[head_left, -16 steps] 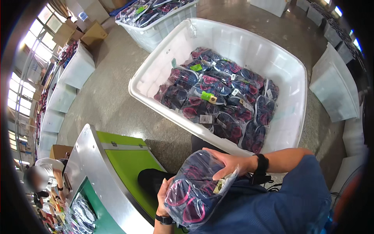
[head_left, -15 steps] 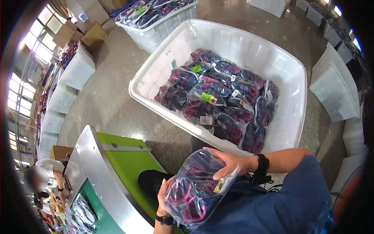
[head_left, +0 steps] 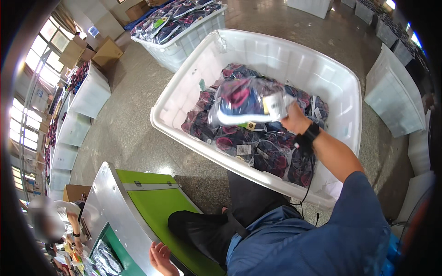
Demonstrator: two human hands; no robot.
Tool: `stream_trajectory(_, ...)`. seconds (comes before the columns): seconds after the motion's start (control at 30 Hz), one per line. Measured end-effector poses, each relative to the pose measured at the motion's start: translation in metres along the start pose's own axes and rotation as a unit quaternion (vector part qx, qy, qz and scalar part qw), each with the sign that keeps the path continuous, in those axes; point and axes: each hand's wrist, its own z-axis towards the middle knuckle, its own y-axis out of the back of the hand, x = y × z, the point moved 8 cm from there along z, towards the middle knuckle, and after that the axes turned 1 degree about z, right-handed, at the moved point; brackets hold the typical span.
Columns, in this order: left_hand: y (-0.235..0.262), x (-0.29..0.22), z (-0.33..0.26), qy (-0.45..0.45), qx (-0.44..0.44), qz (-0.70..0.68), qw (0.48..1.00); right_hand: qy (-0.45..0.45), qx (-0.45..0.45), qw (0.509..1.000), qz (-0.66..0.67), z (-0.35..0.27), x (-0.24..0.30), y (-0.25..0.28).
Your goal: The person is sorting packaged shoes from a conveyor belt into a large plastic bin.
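My right hand grips one end of a clear plastic bag of shoes, navy and pink with a white sole edge. It holds the bag above a large white plastic bin, and the bag is slightly smeared by motion. Inside the bin lie several more bagged shoes of the same colours, some with pale labels. My left hand is low in the view, beside the metal edge of a workbench. Its fingers are loosely bent and apart, with nothing in them.
A green panel joins the workbench near my legs. Behind the bin stands another white bin heaped with bagged shoes. More bins line the left side, and one is at the right. A co-worker is at the far left.
My right hand has carried the bagged shoes forward from my lap to above the bin. My left hand has let go of the bag and moved down and left toward the workbench.
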Motion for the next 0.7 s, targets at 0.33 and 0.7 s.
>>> stream_trajectory(0.33,0.049,0.004,-0.016,0.061,-0.128,0.009,0.990,-0.025,-0.357,0.933,-0.041,0.072,-0.038,0.129)
stream_trajectory(0.7,0.034,0.003,-0.016,0.052,-0.122,-0.007,0.991,-0.202,-0.182,0.904,-0.331,0.019,-0.093,0.116)
